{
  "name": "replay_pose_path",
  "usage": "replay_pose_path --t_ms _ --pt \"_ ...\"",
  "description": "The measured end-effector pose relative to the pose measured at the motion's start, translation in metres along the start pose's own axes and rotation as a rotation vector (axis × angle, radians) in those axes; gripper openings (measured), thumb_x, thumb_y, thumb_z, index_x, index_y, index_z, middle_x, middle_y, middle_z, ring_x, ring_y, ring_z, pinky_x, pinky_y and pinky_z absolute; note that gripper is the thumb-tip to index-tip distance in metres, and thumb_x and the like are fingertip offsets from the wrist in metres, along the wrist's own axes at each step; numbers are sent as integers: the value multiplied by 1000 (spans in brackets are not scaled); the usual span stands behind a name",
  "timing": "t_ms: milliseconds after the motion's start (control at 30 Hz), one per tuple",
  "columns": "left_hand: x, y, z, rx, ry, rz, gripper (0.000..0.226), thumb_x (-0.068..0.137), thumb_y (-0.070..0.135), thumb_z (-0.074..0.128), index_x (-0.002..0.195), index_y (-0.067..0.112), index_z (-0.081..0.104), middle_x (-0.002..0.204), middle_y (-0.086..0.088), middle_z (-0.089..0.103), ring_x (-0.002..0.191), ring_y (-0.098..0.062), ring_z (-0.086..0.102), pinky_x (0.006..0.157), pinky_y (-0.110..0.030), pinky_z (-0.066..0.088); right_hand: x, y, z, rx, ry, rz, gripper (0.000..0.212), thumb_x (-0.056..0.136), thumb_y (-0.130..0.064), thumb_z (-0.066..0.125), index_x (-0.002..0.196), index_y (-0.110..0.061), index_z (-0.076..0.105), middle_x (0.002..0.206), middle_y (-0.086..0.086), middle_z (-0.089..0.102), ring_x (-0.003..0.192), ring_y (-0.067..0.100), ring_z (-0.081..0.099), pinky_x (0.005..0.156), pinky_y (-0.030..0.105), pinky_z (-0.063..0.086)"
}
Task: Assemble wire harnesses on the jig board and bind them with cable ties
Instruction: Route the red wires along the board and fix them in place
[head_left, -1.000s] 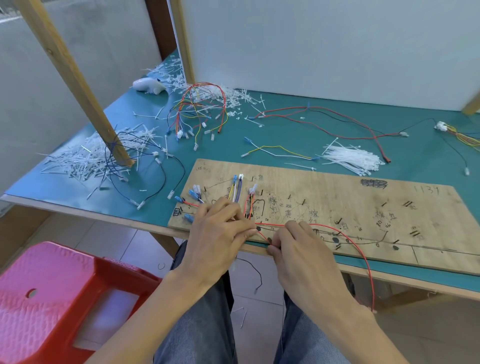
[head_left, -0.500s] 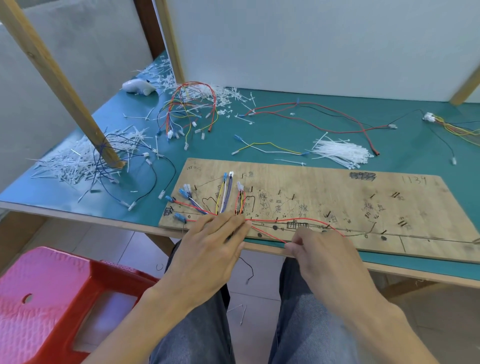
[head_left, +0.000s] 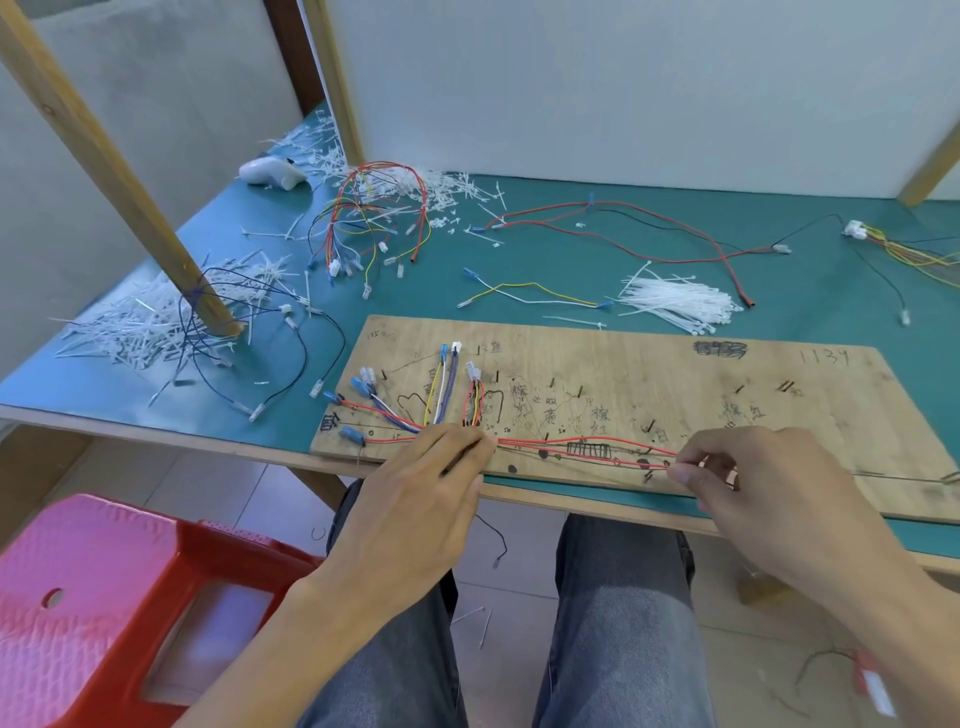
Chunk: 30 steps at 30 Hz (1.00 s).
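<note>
Left hand (head_left: 415, 499) lies flat, fingers straight, pinning the red wires (head_left: 582, 448) where the branches meet, probably so nothing slips off the pegs. Right hand (head_left: 753, 478) pinches their other end, pulling them taut along the route drawn on the board (head_left: 675, 374), I'd say. Ties (head_left: 675, 306) sit just behind on the counter (head_left: 519, 270), handy for binding next.
</note>
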<state>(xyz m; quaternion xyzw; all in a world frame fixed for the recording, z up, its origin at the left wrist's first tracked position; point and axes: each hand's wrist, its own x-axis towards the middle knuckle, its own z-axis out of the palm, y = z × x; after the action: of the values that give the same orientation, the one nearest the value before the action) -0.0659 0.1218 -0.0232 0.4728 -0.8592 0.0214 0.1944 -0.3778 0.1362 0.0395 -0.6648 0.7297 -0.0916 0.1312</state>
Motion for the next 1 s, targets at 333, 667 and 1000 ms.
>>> replay_pose_path --t_ms 333,667,1000 --pt "-1 -6 3 46 -22 39 42 98 19 66 140 20 63 138 4 58 128 -17 54 103 -35 51 -20 30 -10 377 -238 86 29 96 -37 72 71 -23 70 56 -2 65 40 21 63 47 27 52" --pt "-7 -10 17 187 -52 81 56 102 26 49 157 21 44 150 3 49 133 -21 47 109 -38 45 8 49 -15 258 191 -1 26 93 -42 74 70 -32 69 59 -9 61 59 16 58 62 39 51" --pt "-8 2 22 253 -12 51 53 108 36 41 156 14 47 148 -2 55 130 -25 49 108 -39 35 3 42 13 144 330 57 23 86 -47 78 75 -34 62 53 -11 55 58 13 56 55 37 49"
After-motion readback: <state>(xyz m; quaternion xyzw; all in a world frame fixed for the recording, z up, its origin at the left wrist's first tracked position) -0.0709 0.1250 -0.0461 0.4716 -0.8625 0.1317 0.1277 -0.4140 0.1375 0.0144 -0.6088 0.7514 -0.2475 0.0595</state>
